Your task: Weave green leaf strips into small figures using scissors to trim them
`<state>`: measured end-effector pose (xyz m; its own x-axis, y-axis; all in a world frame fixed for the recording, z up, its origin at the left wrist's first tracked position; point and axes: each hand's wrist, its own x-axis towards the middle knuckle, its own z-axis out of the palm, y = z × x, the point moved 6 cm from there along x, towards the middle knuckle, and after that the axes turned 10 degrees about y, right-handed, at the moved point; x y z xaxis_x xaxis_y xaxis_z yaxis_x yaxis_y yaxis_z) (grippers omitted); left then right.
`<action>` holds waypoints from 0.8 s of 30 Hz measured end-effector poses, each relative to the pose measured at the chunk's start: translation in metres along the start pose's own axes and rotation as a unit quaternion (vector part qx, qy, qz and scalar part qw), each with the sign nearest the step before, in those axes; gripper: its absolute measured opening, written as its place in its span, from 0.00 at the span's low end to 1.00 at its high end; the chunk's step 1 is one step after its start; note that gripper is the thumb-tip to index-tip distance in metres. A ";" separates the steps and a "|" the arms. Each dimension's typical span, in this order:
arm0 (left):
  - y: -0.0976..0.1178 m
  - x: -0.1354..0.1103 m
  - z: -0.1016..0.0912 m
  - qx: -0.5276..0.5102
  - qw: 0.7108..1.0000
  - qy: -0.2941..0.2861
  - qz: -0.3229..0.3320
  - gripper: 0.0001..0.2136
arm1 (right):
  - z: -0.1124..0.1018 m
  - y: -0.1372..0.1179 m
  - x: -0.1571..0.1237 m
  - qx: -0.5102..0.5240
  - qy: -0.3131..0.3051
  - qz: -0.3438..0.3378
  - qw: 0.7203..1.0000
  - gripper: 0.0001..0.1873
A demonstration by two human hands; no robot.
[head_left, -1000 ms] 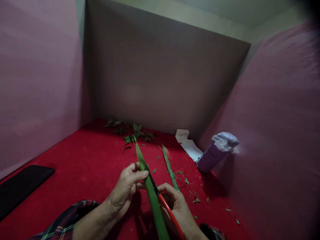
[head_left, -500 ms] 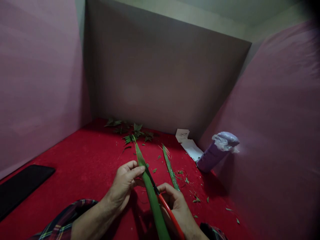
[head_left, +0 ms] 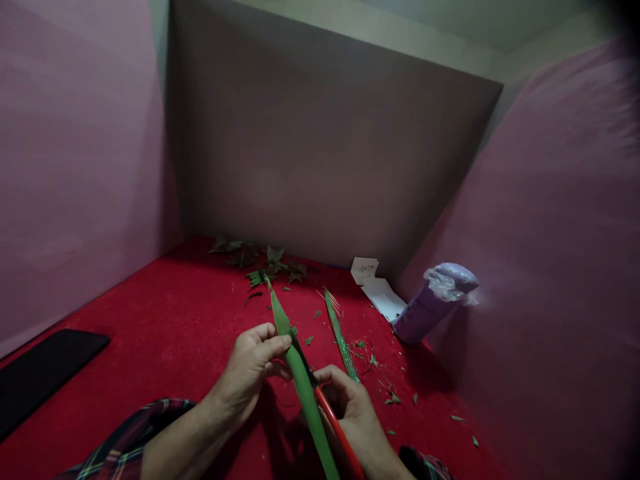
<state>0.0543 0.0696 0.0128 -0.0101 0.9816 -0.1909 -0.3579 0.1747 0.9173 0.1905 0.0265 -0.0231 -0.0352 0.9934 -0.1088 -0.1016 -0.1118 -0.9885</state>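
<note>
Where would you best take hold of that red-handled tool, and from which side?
I'd grip the red handle, coming from the right: it slants toward the near right, where the right hand has it, while the dark front end runs along the leaf the left hand pinches, so that end seems a poorer hold.

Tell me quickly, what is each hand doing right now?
Left hand: closed, pinching the long green leaf below its tip.
Right hand: closed, holding the red-handled tool, its dark end alongside the leaf.
</note>
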 end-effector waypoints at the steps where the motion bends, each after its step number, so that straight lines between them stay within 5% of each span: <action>1: -0.001 0.000 0.001 -0.001 1.000 -0.005 -0.003 0.05 | 0.000 -0.001 0.000 0.002 -0.001 -0.001 1.000 0.21; 24: -0.008 -0.001 0.002 -0.004 1.000 -0.013 -0.023 0.06 | 0.000 -0.001 0.000 0.012 -0.003 -0.019 1.000 0.20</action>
<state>0.0589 0.0677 0.0066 0.0299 0.9742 -0.2238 -0.3654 0.2191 0.9047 0.1906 0.0269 -0.0223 -0.0376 0.9968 -0.0701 -0.1277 -0.0744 -0.9890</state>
